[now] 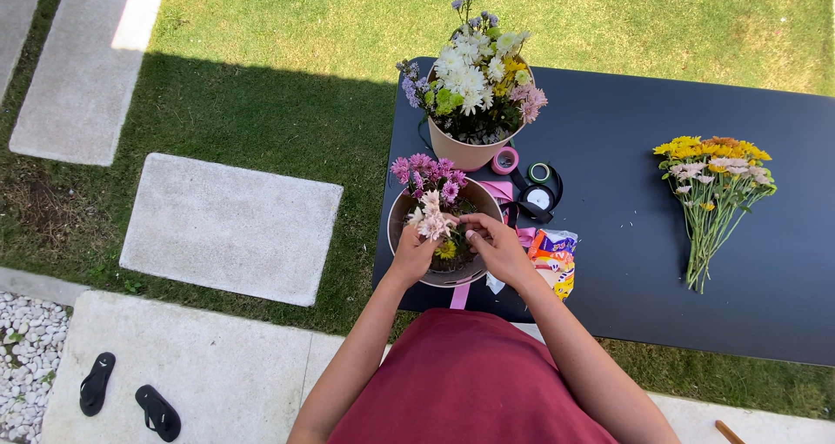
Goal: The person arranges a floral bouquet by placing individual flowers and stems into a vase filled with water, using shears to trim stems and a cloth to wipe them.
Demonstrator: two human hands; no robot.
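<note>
A home garden — mown green grass (287, 26), grey concrete stepping slabs (230, 228), black flip-flops (129, 397) at lower left.

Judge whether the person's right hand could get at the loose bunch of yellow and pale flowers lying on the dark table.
Probably yes. The right hand is busy at the near pot, but bare tabletop lies between it and the bunch, with nothing standing in the way.
</note>
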